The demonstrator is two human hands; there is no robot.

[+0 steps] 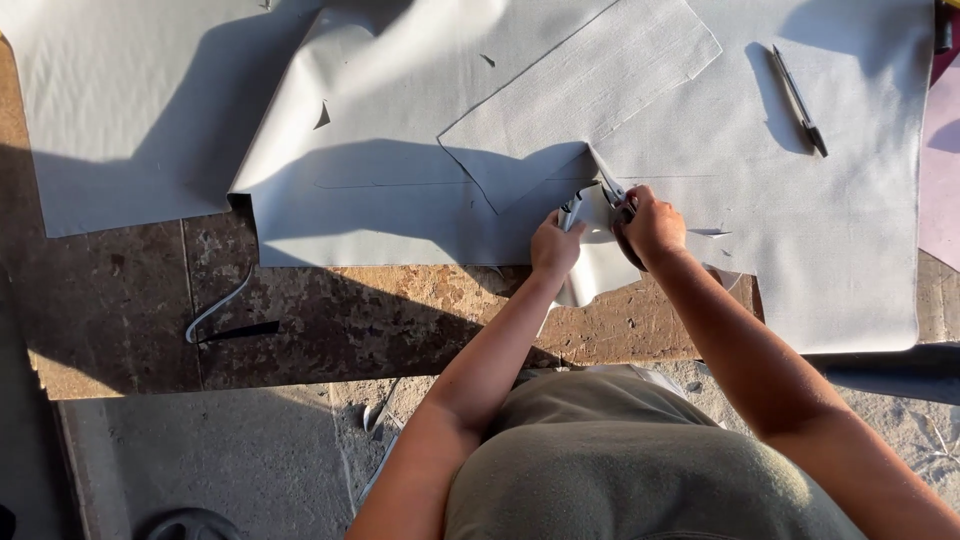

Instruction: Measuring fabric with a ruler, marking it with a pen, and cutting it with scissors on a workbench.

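Observation:
A large sheet of pale grey fabric (400, 200) lies spread over a worn wooden table (330, 320), with cut flaps and a folded-back rectangular piece (590, 80). My right hand (652, 225) grips a pair of scissors (612, 192), whose blades point up and left into the fabric. Just to its left, my left hand (555, 245) pinches a loose cut piece of the same fabric (590, 270) that hangs over the table's front edge.
A dark pen (798, 100) lies on the fabric at the upper right. A thin white strip and a black strip (225, 320) rest on the bare table at left. Pinkish material (940, 170) shows at the right edge. Concrete floor lies below the table.

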